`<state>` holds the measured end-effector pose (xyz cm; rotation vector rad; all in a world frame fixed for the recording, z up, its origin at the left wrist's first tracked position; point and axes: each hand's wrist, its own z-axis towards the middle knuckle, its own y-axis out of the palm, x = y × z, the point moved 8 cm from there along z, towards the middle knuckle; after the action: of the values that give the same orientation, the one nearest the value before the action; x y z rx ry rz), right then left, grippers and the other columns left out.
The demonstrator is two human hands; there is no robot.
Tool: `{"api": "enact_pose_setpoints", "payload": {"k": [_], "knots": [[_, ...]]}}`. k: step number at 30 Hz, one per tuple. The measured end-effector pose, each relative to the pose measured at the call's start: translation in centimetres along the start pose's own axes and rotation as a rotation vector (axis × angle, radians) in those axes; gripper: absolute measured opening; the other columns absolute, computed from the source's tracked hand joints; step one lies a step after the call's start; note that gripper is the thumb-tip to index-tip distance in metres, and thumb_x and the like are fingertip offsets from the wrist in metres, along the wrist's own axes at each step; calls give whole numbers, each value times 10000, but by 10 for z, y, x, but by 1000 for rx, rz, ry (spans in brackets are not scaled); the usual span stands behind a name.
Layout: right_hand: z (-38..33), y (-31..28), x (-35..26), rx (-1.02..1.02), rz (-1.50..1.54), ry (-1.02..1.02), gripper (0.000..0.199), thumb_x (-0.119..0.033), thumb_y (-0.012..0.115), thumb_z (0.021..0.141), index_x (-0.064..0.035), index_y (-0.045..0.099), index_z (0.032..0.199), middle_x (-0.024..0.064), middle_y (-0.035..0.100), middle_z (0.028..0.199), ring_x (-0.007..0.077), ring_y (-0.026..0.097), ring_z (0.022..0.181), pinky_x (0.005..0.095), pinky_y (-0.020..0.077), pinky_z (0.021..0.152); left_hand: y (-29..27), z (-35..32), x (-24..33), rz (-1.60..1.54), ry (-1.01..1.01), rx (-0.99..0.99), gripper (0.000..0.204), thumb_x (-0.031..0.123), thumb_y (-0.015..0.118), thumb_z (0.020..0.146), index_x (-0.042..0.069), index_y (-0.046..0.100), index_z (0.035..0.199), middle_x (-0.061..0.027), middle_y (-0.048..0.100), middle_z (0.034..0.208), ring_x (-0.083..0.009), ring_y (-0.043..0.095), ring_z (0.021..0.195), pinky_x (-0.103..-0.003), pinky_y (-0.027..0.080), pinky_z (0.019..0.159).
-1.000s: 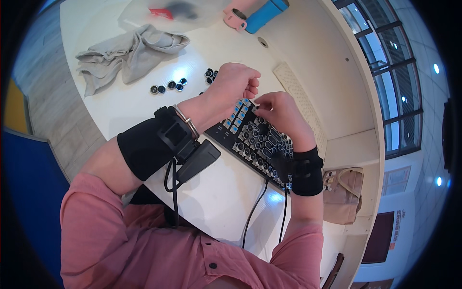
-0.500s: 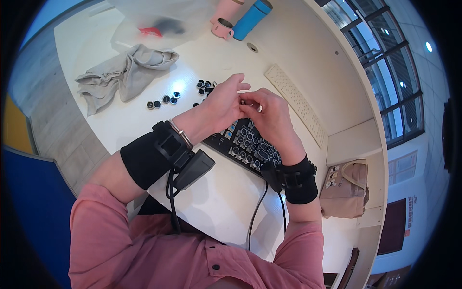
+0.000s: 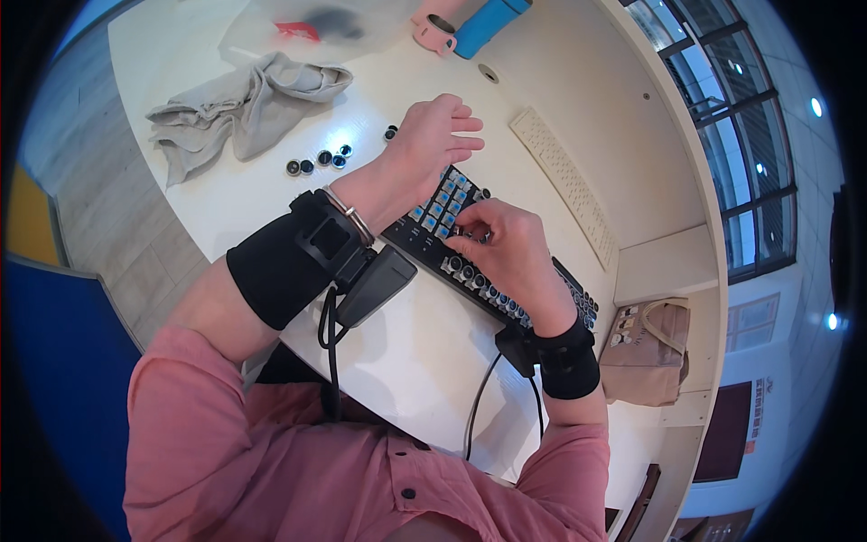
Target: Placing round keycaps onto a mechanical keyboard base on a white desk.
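Observation:
A black mechanical keyboard point(image 3: 411, 237) lies on the white desk beneath my hands. Round, silver-rimmed black keycaps point(image 3: 471, 275) cover its near edge, while bare switches point(image 3: 440, 213) with blue tops show in the part close to my left wrist. My left hand point(image 3: 432, 135) hovers over the keyboard's far left end, fingers stretched and apart, holding nothing visible. Down at the border between bare switches and capped keys is my right hand point(image 3: 506, 248), thumb and fingers drawn into a pinch. What sits between those fingertips is hidden.
Several loose round keycaps point(image 3: 323, 159) lie left of my left forearm, and another keycap point(image 3: 391, 133) peeks out beside that hand. Beyond are a crumpled grey cloth point(image 3: 244, 108), a plastic bag point(image 3: 271, 27), a pink mug point(image 3: 434, 36) and a blue bottle point(image 3: 488, 27). A white keyboard point(image 3: 564, 185) rests along the partition.
My hands have separated. The right one has dropped from the left fingertips onto the keyboard; the left has shifted away with its fingers spread. The whole view has moved slightly.

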<state>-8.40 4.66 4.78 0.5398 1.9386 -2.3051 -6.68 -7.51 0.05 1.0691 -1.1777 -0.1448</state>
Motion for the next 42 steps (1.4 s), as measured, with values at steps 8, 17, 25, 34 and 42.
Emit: {"api": "enact_pose_setpoints", "payload": {"k": [8,17,25,34,42], "knots": [[3,9,-8,8,-148,-88,162,-112,745,688,-20,664,795,111,599,711,296,606,684,387,485,619,2,0,2,67,30,-28,378,255,385,952,-54,519,1125,-160,580,1135,-260,578,1032,-345,440,896],[5,15,-6,-18,-185,-114,160,-134,746,685,-27,672,779,101,588,701,290,602,692,393,478,611,5,-3,7,97,48,-31,377,242,388,948,-59,527,1129,-153,592,1117,-249,585,1023,-337,444,894],[-6,-16,-16,148,-162,-134,201,-157,750,704,-44,679,854,83,593,699,257,603,651,362,482,589,-4,-1,26,98,145,3,355,210,378,948,-59,542,1112,-156,597,1108,-253,592,1012,-338,453,889],[-32,-77,-3,485,-4,-31,134,-131,712,784,-18,687,851,87,636,671,162,590,553,255,463,535,-25,7,59,-152,138,125,355,143,370,957,-120,460,1179,-233,519,1186,-348,540,1095,-378,447,949],[-33,-98,-1,612,402,-14,176,-135,669,847,39,682,865,37,631,656,64,561,589,205,443,549,-22,-36,123,859,277,-88,260,152,603,854,-42,614,1028,-112,645,952,-160,619,861,-280,493,783]]}}
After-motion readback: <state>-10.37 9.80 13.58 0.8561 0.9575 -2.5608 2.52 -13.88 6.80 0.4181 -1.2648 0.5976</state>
